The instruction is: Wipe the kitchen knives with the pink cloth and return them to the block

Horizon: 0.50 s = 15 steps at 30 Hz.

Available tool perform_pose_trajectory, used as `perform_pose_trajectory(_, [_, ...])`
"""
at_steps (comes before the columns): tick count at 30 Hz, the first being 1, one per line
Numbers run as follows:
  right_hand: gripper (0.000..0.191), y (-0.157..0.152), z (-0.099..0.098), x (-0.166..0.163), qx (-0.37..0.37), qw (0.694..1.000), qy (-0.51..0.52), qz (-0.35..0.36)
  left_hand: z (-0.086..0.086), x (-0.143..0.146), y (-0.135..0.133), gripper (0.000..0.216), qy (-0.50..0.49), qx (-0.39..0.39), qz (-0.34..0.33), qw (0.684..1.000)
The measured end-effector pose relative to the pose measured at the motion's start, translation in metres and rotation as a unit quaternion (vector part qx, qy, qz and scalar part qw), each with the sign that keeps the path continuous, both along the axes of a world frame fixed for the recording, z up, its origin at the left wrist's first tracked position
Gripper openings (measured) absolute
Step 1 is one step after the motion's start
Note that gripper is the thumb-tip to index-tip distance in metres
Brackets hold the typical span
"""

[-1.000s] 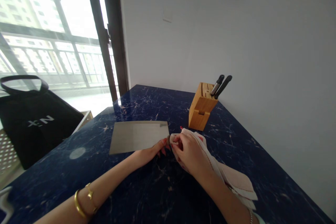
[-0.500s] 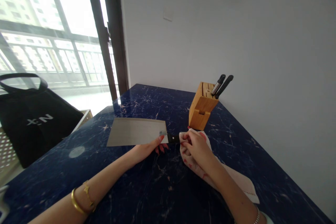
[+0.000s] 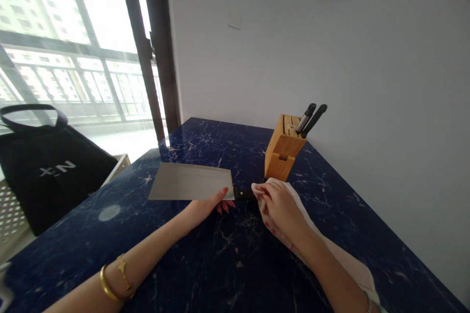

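**Cleaver** (image 3: 191, 182). Broad rectangular steel blade lying flat on the bench (image 3: 220, 269). It stretches away to the left of the left hand's fingers (image 3: 220, 196). Its short black handle (image 3: 244, 193) spans the gap between the two hands.

**Left hand** (image 3: 205, 208). It rests low on the bench with the fingers stretched out together. Their tips press down on the near corner of the blade, right where it meets the handle. The fingers are not curled around anything. Red nails show, and there is a gold bangle (image 3: 110, 283) on the forearm.

**Right hand** (image 3: 282, 208). The fingers (image 3: 270, 194) are curled in and clamped on a bunched fold of cloth (image 3: 345, 264). They hold it against the far end of the handle, just right of the left fingertips.

**Cloth.** Pale, with a thin red line near its edge. It trails from the right fingers back under the wrist and lies flat on the bench toward the near right corner.

**Knife block** (image 3: 283, 149). Light wood, upright on the bench just beyond the right fingers and close to the wall. Two knife handles (image 3: 310, 118) slant out of its top, one black and one steel and black.

**Bench.** Dark blue stone with white veining. It carries everything listed above.

**Bag** (image 3: 47, 171). Black with white lettering and a loop handle. It stands off the bench, well to the left of the left fingers, in front of the window (image 3: 73, 49).

**Wall plate** (image 3: 234, 18). Pale, high on the wall, far beyond both hands.
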State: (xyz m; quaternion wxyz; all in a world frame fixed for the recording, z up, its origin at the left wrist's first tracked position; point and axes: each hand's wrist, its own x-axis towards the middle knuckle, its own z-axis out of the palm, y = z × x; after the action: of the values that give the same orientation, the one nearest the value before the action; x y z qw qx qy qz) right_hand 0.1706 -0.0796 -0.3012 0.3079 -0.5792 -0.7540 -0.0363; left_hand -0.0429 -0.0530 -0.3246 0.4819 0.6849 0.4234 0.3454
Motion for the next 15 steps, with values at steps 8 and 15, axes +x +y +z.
perform_pose_trajectory(8, [0.027,-0.017,0.013,-0.014,-0.016,0.989,-0.141,0.035,0.002,0.001,-0.003,0.047,0.0,-0.015,0.021,1.0])
perform_pose_trajectory(15, [0.016,-0.021,0.016,-0.03,-0.032,0.979,-0.197,-0.03,0.021,0.002,-0.016,0.049,0.008,-0.024,0.022,0.999])
